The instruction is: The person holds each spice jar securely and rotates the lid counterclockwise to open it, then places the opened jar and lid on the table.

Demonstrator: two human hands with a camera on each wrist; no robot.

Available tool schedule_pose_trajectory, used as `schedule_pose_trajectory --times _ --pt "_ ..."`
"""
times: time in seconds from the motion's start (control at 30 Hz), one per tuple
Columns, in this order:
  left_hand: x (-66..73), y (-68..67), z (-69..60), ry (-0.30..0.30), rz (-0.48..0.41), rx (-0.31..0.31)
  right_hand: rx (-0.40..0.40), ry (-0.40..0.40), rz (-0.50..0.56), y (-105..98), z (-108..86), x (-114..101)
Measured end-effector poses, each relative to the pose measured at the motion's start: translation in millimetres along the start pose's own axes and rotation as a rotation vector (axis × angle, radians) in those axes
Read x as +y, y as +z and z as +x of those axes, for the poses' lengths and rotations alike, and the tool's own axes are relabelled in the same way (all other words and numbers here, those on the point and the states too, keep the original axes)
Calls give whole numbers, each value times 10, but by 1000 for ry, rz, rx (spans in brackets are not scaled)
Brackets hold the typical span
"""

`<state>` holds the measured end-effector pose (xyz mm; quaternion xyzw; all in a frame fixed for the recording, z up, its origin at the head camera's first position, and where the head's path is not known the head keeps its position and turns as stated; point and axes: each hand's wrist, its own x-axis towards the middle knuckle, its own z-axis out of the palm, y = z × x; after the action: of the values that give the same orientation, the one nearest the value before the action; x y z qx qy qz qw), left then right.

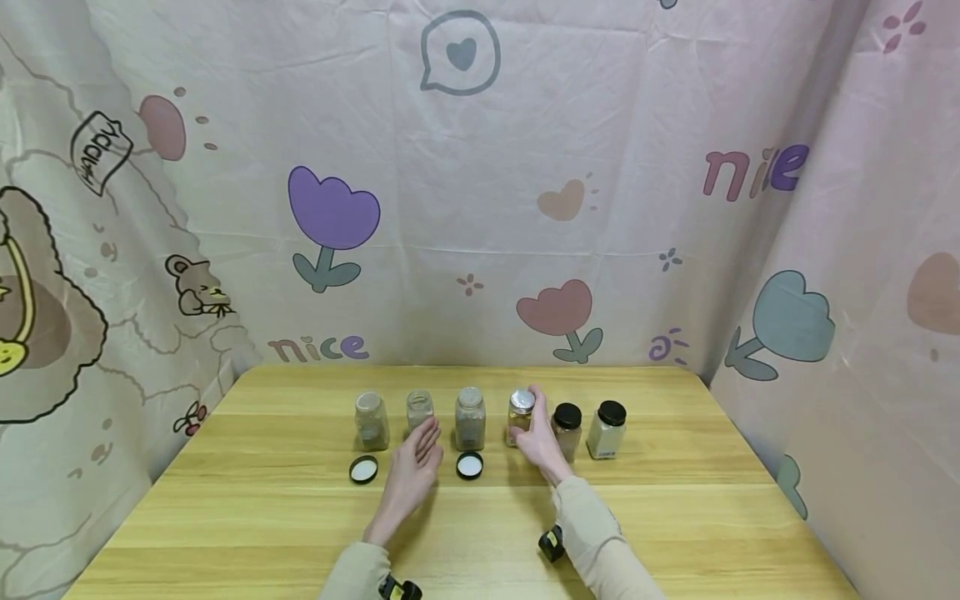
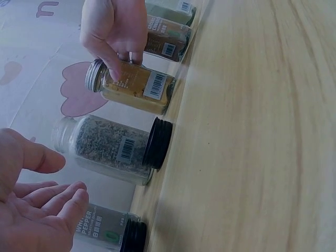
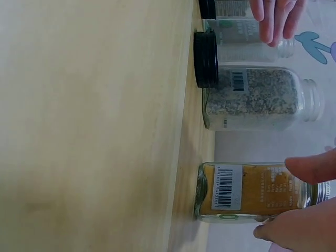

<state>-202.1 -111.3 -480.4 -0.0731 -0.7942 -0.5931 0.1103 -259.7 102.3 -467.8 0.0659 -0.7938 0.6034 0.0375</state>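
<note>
My right hand grips a jar of yellow powder around its upper part; this jar has a silvery top. In the right wrist view, thumb and fingers lie on both sides of the yellow jar, which stands upright. My left hand is held palm inward, fingers extended, before a lidless glass jar. The left wrist view shows the left hand holding nothing, beside the white pepper jar and the jar of grey flakes. The right hand pinches the yellow jar there.
Left in the row stands another jar, and the grey-flake jar is mid-row. Two black-capped jars, one brown and one pale, stand at right. Black lids lie on the wooden table; a patterned curtain hangs behind.
</note>
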Motion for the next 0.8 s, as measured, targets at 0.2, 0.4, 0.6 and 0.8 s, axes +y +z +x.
schedule_pose_trajectory --times 0.2,0.4,0.6,0.8 --pt "19 0 -8 -8 1 -11 3 -10 -7 0 -4 16" --pt "20 7 -17 -13 1 -13 3 -59 -110 11 -39 41" --pt "31 9 -24 -23 -14 -19 -61 -59 -197 -64 -134 8" --pt "19 16 -19 -5 -31 -23 -124 -82 -251 -157 -250 -14"
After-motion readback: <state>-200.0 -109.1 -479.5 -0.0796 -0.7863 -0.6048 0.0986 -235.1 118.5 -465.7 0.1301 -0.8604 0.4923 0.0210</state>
